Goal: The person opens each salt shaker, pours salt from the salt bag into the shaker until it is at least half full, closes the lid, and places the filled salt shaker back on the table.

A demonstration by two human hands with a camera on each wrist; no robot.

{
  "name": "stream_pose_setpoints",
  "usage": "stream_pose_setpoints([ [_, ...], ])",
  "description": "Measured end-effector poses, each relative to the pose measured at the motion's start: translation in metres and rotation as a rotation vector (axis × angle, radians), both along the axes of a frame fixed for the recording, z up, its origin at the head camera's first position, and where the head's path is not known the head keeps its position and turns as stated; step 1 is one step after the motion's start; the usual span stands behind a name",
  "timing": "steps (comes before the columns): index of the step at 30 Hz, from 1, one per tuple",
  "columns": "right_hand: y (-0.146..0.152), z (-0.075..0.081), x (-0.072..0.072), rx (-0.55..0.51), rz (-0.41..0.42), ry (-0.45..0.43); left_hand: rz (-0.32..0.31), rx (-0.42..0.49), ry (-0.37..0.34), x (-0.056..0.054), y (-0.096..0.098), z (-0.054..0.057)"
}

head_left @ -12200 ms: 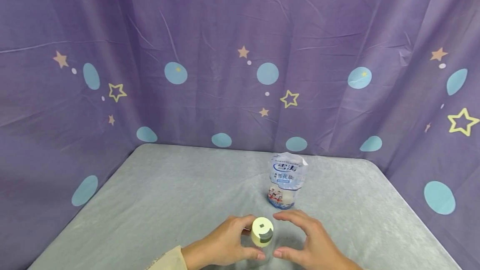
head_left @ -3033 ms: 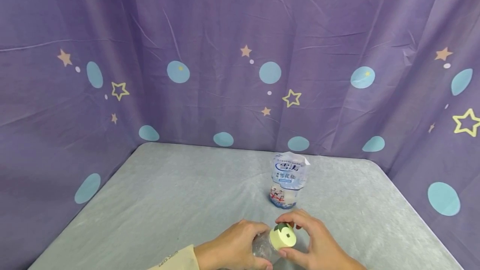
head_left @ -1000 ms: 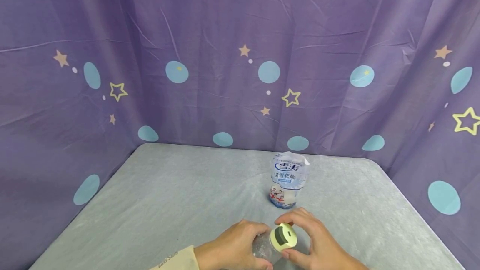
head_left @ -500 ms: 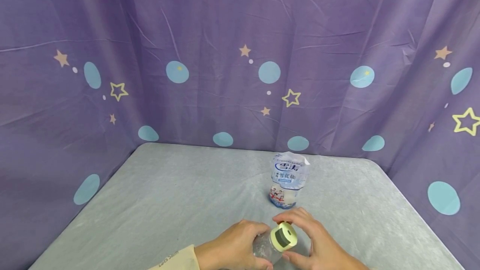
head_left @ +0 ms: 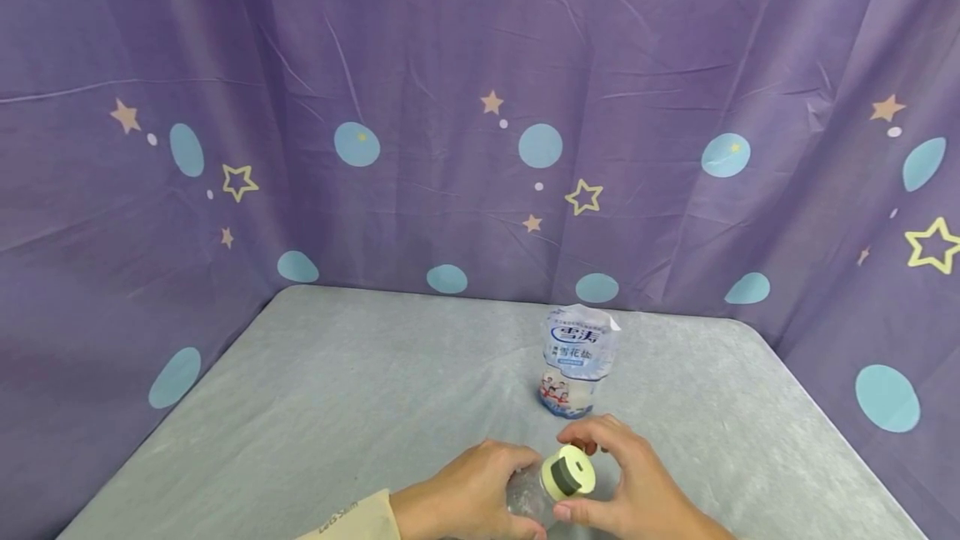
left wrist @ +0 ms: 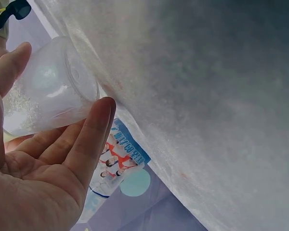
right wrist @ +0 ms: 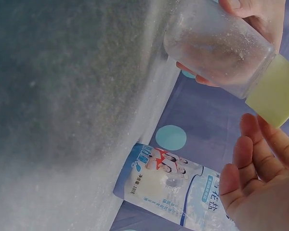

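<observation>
My left hand [head_left: 480,490] grips a clear bottle [head_left: 527,497], thumb and fingers round its body. White grains cling inside the wall, as the left wrist view shows. The bottle leans to the right, its pale yellow cap [head_left: 567,473] with a dark grey flap facing my right hand [head_left: 637,486]. That hand's fingers and thumb curve loosely about the cap. In the right wrist view, one fingertip [right wrist: 263,119] is right at the cap's lower edge, and the other visible fingers stand off it. Behind the hands stands a blue and white bag of salt [head_left: 576,361].
A pale grey cloth [head_left: 360,382] covers the table. Purple curtains [head_left: 450,65] with stars and blue dots close off the back and both sides. The salt bag is just beyond my right fingers.
Since the earliest frame the bottle has tipped rightward. The cap's grey flap has turned from top to left. In the last half second my right thumb shifted left and my fingers right; the cap hardly moved.
</observation>
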State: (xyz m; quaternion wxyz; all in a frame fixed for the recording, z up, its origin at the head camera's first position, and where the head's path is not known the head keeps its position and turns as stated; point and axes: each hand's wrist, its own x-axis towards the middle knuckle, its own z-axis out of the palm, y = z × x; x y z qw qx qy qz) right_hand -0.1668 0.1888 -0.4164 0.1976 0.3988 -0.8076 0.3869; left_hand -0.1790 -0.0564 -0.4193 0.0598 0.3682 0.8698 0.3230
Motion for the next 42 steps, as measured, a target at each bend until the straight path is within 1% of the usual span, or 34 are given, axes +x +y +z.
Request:
stream_pose_setpoints([
  [6,-0.0016,-0.0010,-0.0007,-0.028,0.027,0.039,-0.002,-0.001,-0.001,0.0000,0.0002,0.0005],
  [10,-0.0015,-0.0003,-0.0006,-0.037,0.037,0.009,-0.010,-0.002,-0.006,0.0003,0.0006,0.0006],
  [15,-0.0009,0.0016,0.0004,-0.029,0.029,-0.024,-0.016,0.001,-0.006,0.0002,0.0008,0.0005],
  [18,-0.0011,0.0024,0.0012,-0.021,0.031,-0.022,-0.019,0.003,0.001,0.0004,0.0007,0.0002],
  [23,-0.0013,0.0038,0.0023,-0.008,0.048,-0.004,-0.022,0.004,0.035,0.0011,0.0008,-0.0005],
  [27,-0.0004,0.0044,0.0024,-0.004,0.084,-0.008,-0.016,0.001,0.043,0.0017,0.0008,-0.0009],
  [35,0.0023,0.0033,-0.0001,-0.004,0.186,-0.011,-0.011,-0.001,0.045,0.0023,0.0004,-0.0009],
  [42,0.0041,0.0017,-0.0002,-0.003,0.225,-0.026,0.003,-0.009,0.028,0.0020,0.0007,0.0004],
])
